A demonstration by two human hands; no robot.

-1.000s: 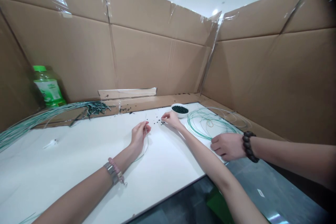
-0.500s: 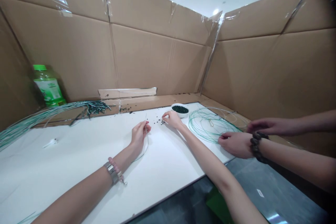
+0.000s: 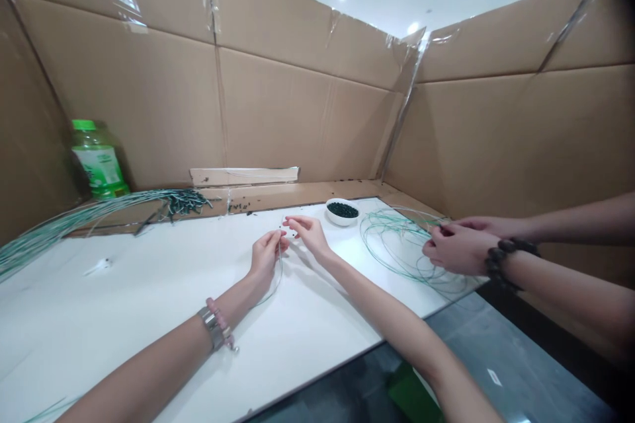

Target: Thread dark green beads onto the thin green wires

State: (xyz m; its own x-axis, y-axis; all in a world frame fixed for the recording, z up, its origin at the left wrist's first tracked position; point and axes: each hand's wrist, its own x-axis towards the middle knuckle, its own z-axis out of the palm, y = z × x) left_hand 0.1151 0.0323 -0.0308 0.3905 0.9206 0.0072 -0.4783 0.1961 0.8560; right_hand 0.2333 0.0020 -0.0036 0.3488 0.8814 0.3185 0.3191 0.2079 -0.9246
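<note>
Between the fingertips of my left hand (image 3: 268, 255) is a thin green wire (image 3: 280, 274), which curves down toward the white board (image 3: 307, 330). My right hand (image 3: 310, 235) is just to its right, thumb and forefinger closed near the wire's upper end; whatever they hold is too small to make out. A few small black beads lie on the board under my fingers. To the right of my right hand stands a white bowl (image 3: 342, 220) full of dark beads (image 3: 342, 210).
Another person's hands (image 3: 461, 244) hold wire over a loose green coil (image 3: 391, 244) at the right. At the left are a wire bundle with dark ends (image 3: 119, 201), a green bottle (image 3: 102, 165) and a small white object (image 3: 103, 264). Cardboard walls (image 3: 297, 106) surround the board.
My right hand has moved left from the scattered beads to my left hand. The other person's hands have come together and lifted some wire of the coil. The view has shifted slightly.
</note>
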